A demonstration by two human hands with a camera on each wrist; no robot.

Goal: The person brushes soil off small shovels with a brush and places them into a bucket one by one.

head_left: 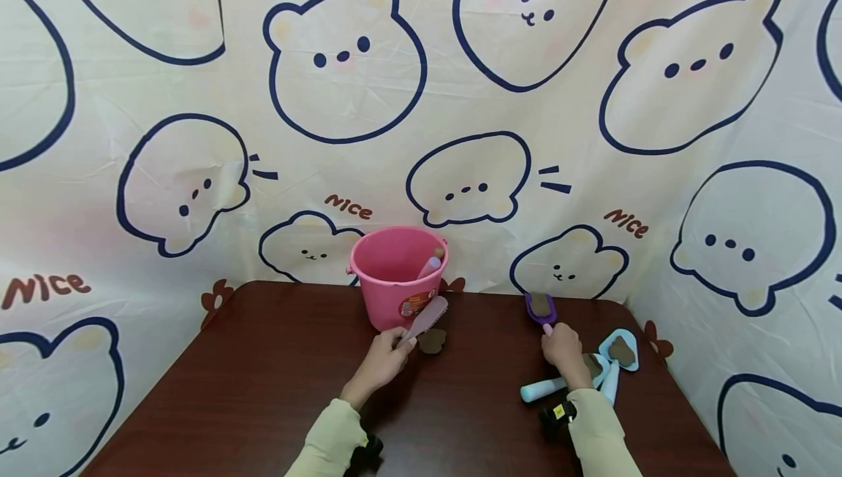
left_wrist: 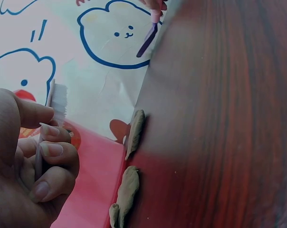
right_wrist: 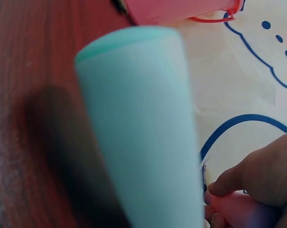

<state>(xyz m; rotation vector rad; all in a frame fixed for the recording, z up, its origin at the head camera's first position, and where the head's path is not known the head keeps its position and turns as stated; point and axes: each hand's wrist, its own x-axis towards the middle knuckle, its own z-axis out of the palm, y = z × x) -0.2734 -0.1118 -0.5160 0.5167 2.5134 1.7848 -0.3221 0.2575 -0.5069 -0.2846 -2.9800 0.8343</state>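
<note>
My left hand grips a pale pink brush by its handle, in front of a pink bucket. In the left wrist view white bristles stick out past the curled fingers. Flat brown clay-like lumps lie on the table by the bucket's base. Over at the right, my right hand holds a purple toy shovel by its pink handle. A brown lump sits in the shovel's scoop. Part of the right hand is cut off in the right wrist view.
Light blue toy tools lie beside the right forearm: one handle points left, and a scoop carries a brown lump. Inside the bucket leans another pinkish handle. A bear-printed cloth hangs behind the dark wooden table.
</note>
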